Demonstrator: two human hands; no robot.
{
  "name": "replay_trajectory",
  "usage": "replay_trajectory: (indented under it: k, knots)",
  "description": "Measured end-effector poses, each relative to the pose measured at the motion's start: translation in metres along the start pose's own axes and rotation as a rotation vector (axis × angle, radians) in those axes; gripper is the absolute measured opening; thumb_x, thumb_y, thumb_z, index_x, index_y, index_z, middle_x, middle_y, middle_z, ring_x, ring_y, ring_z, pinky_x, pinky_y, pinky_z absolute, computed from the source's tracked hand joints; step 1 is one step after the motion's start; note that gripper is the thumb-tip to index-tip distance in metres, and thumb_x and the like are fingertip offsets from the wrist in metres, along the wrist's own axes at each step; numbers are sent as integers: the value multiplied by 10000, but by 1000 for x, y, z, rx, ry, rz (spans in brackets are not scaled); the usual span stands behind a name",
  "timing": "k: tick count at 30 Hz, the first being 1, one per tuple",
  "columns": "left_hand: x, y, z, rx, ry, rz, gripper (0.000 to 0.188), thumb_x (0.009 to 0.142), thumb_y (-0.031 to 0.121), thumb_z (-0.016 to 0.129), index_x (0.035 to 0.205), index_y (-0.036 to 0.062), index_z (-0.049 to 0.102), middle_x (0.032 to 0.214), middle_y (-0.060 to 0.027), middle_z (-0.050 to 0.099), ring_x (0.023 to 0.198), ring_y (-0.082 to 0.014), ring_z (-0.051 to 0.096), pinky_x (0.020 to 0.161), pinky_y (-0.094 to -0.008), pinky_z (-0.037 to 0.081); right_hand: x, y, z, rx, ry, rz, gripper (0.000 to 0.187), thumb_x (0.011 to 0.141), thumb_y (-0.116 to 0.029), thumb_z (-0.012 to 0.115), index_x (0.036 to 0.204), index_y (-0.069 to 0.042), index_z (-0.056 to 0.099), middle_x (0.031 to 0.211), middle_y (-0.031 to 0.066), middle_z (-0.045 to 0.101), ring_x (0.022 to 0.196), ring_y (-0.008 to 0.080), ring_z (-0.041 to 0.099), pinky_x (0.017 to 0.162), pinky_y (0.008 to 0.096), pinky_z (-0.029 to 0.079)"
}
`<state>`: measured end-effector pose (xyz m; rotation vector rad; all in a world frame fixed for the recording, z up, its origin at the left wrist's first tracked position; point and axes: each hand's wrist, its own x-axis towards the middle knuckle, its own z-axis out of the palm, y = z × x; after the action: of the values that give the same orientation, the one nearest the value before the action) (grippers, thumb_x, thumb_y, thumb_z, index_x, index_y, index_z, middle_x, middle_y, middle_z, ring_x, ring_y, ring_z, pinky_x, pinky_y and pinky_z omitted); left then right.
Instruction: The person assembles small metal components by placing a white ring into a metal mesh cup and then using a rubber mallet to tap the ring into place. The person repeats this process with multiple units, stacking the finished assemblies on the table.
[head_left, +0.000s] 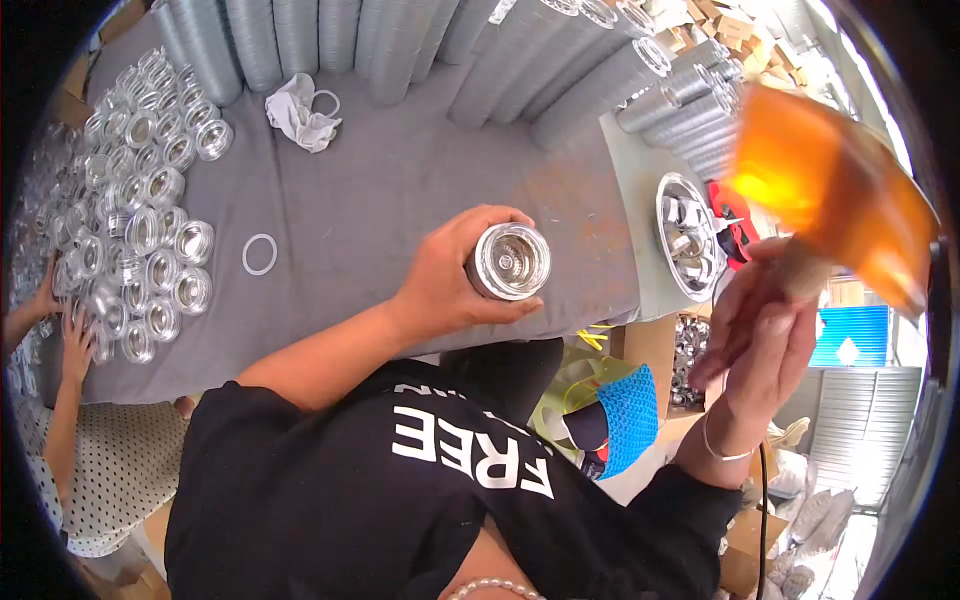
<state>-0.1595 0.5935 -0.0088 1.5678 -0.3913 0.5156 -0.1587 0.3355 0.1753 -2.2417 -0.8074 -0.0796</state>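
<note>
My left hand [450,265] is wrapped round a small, round, clear glass piece with a silvery ring [511,262], held upright over the grey cloth. In my raised right hand [765,330] is a mallet with a translucent orange head [830,180], smeared by motion. Its handle is mostly hidden by my fingers. A flat, pale ring [260,254] lies on the cloth, left of my left hand. Many similar clear glass pieces [162,270] stand crowded at the left of the table.
Tall stacks of silvery round parts [400,50] line the table's far side. A crumpled white cloth [300,112] lies before them. At right stands a metal tray [663,215] of small metal parts. Another person's hands [78,340] touch the glass pieces at far left.
</note>
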Motion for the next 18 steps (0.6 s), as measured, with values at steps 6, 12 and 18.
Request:
replay_trajectory:
  k: [6,12,18]
  knots:
    - [3,-3,-3,7,-72,-68,697,649,210,957,1239,42,627,1152,-95,699,1076,-216,685,965,-348,530,18,-3,10,-341,-107,189,183,1003,-199,647,1020,-25,590,716,55,609,664,192,611,622,341,493]
    - [0,-10,1,-13,-26,33,725,647,178,961,1260,32,604,1168,-108,699,1084,-233,686,971,-360,532,-19,-16,17,-80,-49,311,264,919,-277,721,1010,-33,679,799,151,637,726,298,631,653,386,494]
    - [-4,-15,-6,47,-23,38,774,644,159,964,1304,34,580,1225,-114,691,1103,-225,685,982,-361,533,-13,-16,18,542,579,98,290,962,-291,504,1021,-16,570,722,68,541,503,126,488,427,290,401]
